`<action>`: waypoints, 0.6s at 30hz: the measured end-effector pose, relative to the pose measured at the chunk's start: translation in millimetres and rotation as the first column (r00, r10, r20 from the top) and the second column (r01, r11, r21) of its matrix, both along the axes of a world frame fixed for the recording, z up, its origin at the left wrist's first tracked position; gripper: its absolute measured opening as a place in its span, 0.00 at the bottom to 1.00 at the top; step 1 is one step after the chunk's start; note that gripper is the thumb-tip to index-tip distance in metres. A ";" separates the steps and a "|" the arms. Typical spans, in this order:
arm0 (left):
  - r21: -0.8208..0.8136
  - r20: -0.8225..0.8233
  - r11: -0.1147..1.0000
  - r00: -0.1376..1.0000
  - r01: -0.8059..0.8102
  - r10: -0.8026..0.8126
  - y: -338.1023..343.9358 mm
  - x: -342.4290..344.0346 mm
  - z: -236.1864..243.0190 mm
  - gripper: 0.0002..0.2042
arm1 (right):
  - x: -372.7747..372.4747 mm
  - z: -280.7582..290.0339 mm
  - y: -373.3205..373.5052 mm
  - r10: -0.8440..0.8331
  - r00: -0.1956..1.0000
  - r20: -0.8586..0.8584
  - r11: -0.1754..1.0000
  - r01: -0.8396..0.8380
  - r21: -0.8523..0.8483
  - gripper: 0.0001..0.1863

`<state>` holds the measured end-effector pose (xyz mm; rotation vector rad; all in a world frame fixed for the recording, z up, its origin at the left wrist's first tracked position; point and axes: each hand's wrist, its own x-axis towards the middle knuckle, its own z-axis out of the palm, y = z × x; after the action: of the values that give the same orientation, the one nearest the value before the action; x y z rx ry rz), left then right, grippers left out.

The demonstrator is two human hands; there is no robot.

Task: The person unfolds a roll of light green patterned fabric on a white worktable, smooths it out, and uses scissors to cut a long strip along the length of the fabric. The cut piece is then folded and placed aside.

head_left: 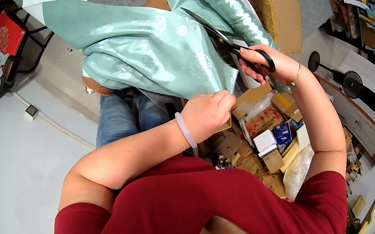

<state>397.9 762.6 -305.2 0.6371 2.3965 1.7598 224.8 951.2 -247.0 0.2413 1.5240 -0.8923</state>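
My left hand [210,111] is closed on the near edge of a pale green, shiny patterned fabric [150,48], pulling up a corner of it. Black-handled scissors [220,40] are in my right hand [272,64], with fingers through the handle loops. Their dark blades point away and to the left, lying along the fabric's right side. Just beyond the blades, a fabric roll [227,2] of the same green stretches from the far edge down toward my right wrist. Folds hide part of the surface underneath.
Below my right arm sit several cardboard boxes [263,121], a white box [265,142] and a plastic bag [299,172]. A tan foam block [283,17] stands right of the roll. At far left is a red chair [10,35]; piled cloth scraps [362,1] lie far right.
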 end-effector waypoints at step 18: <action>0.000 -0.023 1.000 1.000 0.001 -0.001 -8.8 2.5 2.9 0.13 | -15.9 -5.0 -30.0 0.041 0.998 -0.040 0.999 -0.040 0.022 0.29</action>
<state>400.4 753.7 -302.2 0.6612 2.4108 1.7619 208.9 921.3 -251.9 0.2081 1.5706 -0.8543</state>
